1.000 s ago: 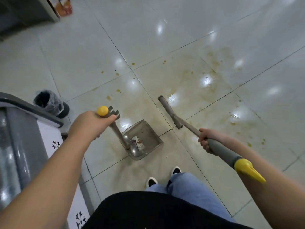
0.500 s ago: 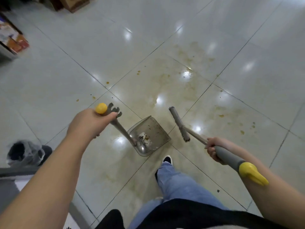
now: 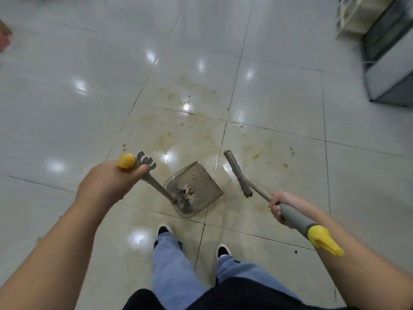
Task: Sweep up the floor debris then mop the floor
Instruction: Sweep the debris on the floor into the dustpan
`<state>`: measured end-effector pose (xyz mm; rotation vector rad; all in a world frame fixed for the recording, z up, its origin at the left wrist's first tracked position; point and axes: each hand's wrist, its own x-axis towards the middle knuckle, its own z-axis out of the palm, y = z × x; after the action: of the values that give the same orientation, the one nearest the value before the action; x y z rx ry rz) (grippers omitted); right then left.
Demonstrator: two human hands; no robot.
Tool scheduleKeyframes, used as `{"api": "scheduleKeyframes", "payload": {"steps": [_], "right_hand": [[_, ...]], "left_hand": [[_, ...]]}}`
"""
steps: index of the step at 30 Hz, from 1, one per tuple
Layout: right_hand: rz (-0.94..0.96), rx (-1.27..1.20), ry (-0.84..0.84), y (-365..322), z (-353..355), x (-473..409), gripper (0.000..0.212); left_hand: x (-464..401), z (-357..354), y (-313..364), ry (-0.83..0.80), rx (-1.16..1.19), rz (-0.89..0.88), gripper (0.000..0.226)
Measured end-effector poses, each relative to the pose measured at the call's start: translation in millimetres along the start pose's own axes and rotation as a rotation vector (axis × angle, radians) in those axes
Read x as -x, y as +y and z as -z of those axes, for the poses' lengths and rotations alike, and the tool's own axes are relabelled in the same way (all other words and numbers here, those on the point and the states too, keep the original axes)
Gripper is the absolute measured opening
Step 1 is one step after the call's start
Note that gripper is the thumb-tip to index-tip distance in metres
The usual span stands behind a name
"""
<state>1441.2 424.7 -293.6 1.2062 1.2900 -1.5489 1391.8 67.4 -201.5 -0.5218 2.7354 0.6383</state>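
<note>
- Your left hand (image 3: 109, 186) is wrapped round the dustpan (image 3: 194, 189) handle, just under its yellow cap; pan on the floor (image 3: 67, 113) below and right of that grip, scraps inside.
- Your right hand (image 3: 279, 209) grips the broom (image 3: 238, 173) shaft; the head lies ahead and left of it, just beside the pan.
- Brown stains (image 3: 190, 130) spread beyond both tools.
- One grey cabinet (image 3: 391, 70) far right; open tile elsewhere.
- Two shoes (image 3: 222, 250) behind the pan.

Head view, looking steeply down (wide-angle)
</note>
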Motion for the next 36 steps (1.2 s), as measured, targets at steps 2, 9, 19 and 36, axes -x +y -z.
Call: {"api": "scheduleKeyframes", "payload": {"steps": [2, 9, 19, 36], "right_hand": [[0.011, -0.069, 0.014, -7.7, -15.1, 5.6, 0.022], [0.050, -0.305, 0.126, -23.8, -72.2, 14.0, 0.048], [0.000, -0.533, 0.235, -39.7, -64.2, 0.2, 0.039], [-0.074, -0.994, 0.315, -124.7, -42.4, -12.6, 0.044]], "left_hand": [[-34.0, 8.8, 10.0, -0.033, -0.005, -0.087, 0.051], [-129.8, 43.0, 43.5, -0.155, -0.043, -0.339, 0.047], [-211.9, 31.9, 137.0, -0.236, -0.201, -0.534, 0.048], [-291.4, -12.6, 324.1, -0.390, -0.326, -0.866, 0.056]]}}
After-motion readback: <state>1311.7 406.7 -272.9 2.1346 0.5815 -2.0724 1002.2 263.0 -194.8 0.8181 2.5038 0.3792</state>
